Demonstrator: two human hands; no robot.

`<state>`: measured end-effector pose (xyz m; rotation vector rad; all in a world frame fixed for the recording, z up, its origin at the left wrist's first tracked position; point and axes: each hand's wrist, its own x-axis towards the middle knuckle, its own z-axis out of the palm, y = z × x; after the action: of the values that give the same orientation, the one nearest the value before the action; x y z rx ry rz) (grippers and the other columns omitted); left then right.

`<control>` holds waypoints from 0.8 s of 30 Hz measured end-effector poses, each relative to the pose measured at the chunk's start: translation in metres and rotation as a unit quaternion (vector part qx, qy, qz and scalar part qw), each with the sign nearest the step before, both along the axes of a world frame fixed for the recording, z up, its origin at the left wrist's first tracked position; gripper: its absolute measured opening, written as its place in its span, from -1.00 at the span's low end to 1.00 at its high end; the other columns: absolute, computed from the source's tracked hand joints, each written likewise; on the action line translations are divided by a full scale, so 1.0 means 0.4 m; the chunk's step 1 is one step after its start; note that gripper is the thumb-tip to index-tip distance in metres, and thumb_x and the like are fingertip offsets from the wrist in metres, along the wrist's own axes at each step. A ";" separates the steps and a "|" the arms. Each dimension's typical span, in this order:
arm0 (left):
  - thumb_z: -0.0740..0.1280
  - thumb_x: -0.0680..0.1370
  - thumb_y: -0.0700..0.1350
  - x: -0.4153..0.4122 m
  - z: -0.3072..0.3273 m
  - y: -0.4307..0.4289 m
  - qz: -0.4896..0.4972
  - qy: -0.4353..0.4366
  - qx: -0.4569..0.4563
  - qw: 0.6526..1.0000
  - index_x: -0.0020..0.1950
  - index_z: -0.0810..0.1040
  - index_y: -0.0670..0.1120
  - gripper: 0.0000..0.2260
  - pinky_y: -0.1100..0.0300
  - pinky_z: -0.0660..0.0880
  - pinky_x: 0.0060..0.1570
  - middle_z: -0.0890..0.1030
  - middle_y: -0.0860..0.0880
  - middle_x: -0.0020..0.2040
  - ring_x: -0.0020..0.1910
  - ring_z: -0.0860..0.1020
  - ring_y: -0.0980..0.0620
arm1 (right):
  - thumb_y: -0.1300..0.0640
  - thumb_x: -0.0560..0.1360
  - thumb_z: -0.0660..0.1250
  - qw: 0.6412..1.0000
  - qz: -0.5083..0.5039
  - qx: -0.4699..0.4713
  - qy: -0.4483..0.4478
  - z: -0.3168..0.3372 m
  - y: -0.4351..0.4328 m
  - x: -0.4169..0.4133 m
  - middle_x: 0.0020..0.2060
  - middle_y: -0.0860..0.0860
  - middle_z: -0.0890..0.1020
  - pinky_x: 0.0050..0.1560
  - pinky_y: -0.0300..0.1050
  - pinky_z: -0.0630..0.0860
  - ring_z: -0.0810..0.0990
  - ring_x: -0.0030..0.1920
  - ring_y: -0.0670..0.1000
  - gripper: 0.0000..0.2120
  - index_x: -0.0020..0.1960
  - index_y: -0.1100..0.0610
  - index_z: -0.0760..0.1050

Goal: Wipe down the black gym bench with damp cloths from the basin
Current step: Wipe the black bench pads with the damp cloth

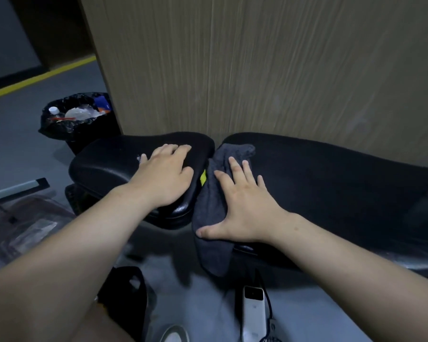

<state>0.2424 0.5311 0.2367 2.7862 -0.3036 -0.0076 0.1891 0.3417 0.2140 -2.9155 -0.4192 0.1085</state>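
The black gym bench has a short seat pad (104, 159) on the left and a long back pad (344, 183) on the right, with a gap between them. My left hand (163, 174) lies flat on the seat pad, fingers spread, with a bit of pale material showing under its far edge. My right hand (240, 203) presses flat on a dark grey cloth (213, 248). The cloth is draped over the near left end of the back pad and hangs down toward the floor. The basin is not in view.
A wood-grain wall panel (257, 70) stands right behind the bench. A black-lined trash bin (77, 117) full of bottles sits left of it. A white device with a cable (253, 309) and a black object (124, 292) lie on the grey floor below.
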 end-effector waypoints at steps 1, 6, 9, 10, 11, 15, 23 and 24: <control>0.09 0.62 -0.03 -0.006 -0.002 -0.005 -0.006 0.006 0.002 1.000 0.59 0.13 0.03 -0.49 -0.28 0.00 0.49 0.18 -0.01 0.58 0.57 0.05 -0.03 | -0.57 0.15 0.32 1.000 0.003 -0.002 -0.004 0.000 -0.006 -0.014 0.59 0.10 -0.23 0.50 0.37 -0.07 -0.30 0.57 0.20 0.24 0.58 0.01 -0.10; 0.07 0.63 -0.03 -0.036 0.001 -0.045 -0.039 0.012 0.003 0.999 0.59 0.13 0.01 -0.49 -0.22 -0.01 0.51 0.17 -0.01 0.59 0.57 0.04 -0.03 | -0.55 0.16 0.30 0.999 0.022 -0.035 -0.035 -0.003 -0.057 -0.083 0.60 0.09 -0.16 0.51 0.35 -0.03 -0.22 0.58 0.18 0.20 0.58 0.03 -0.05; 0.08 0.63 -0.04 -0.060 0.007 -0.082 -0.066 0.002 0.008 0.998 0.59 0.13 0.00 -0.49 -0.18 0.00 0.51 0.16 -0.02 0.59 0.57 0.05 -0.04 | -0.50 0.18 0.32 0.996 0.037 -0.058 -0.053 -0.002 -0.100 -0.122 0.60 0.11 -0.12 0.51 0.34 -0.02 -0.16 0.59 0.18 0.16 0.57 0.04 -0.01; 0.08 0.63 -0.04 -0.069 0.007 -0.095 -0.077 0.001 0.012 0.997 0.59 0.12 -0.01 -0.49 -0.19 0.00 0.51 0.15 -0.03 0.59 0.57 0.04 -0.04 | -0.49 0.19 0.32 0.996 0.041 -0.062 -0.055 -0.001 -0.118 -0.133 0.60 0.11 -0.10 0.51 0.33 -0.03 -0.15 0.59 0.17 0.14 0.57 0.04 0.01; 0.08 0.63 -0.04 -0.077 0.006 -0.108 -0.087 0.003 0.015 0.996 0.60 0.11 -0.01 -0.48 -0.20 0.00 0.51 0.14 -0.04 0.59 0.57 0.03 -0.04 | -0.48 0.19 0.33 0.995 0.043 -0.066 -0.056 0.001 -0.136 -0.143 0.60 0.10 -0.09 0.52 0.33 -0.04 -0.14 0.59 0.17 0.13 0.57 0.04 0.02; 0.09 0.63 -0.04 -0.109 0.002 -0.163 -0.118 0.012 0.015 0.993 0.61 0.09 0.00 -0.47 -0.20 -0.03 0.53 0.09 -0.03 0.61 0.58 0.00 -0.01 | -0.47 0.21 0.33 0.994 0.047 -0.081 -0.064 0.006 -0.215 -0.174 0.60 0.10 -0.05 0.53 0.30 -0.05 -0.07 0.60 0.15 0.09 0.56 0.04 0.08; 0.09 0.65 0.00 -0.148 -0.015 -0.297 -0.152 0.035 0.004 0.988 0.61 0.06 0.03 -0.48 -0.12 -0.03 0.55 0.04 -0.01 0.62 0.59 0.00 0.00 | -0.49 0.18 0.34 0.994 0.012 -0.077 -0.072 0.000 -0.399 -0.238 0.59 0.05 0.02 0.51 0.30 0.02 0.01 0.59 0.11 0.08 0.53 0.01 0.13; 0.10 0.65 0.00 -0.154 -0.017 -0.314 -0.155 0.036 0.003 0.987 0.61 0.06 0.02 -0.48 -0.13 -0.02 0.54 0.04 -0.01 0.62 0.59 0.00 0.00 | -0.49 0.18 0.35 0.995 0.008 -0.075 -0.073 -0.001 -0.422 -0.246 0.59 0.05 0.02 0.51 0.30 0.02 0.01 0.59 0.11 0.07 0.53 0.01 0.13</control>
<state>0.1810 0.4057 0.2299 2.7067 -0.7159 -0.1838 0.0906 0.1731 0.2135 -3.0799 -0.4772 -0.0738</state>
